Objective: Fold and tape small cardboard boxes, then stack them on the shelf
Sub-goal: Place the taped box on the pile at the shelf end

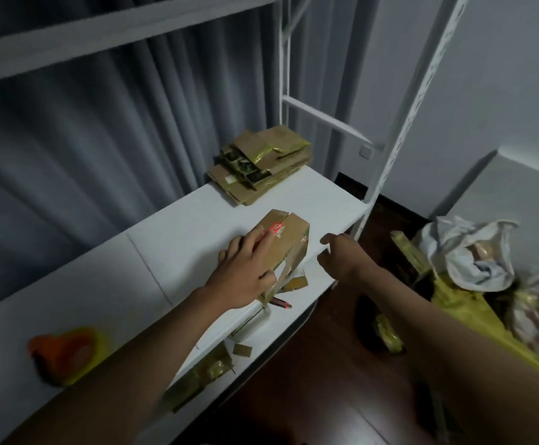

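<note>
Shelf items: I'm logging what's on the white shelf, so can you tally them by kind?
Folded-up cardboard box, left hand resting on it: 1
Stack of flattened cardboard boxes: 1
Orange and yellow tape dispenser: 1
Red-tipped cutter: 1
Loose cardboard scraps, blurred, at least: 3
Total: at least 7
The right hand holds nothing.

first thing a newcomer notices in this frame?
Probably the small cardboard box mid-shelf, with the left hand resting on its top and the right hand hovering open just to its right, not touching it. Next, the orange and yellow tape dispenser at the near left of the white shelf, and the stack of flattened cartons at the far end.
</note>
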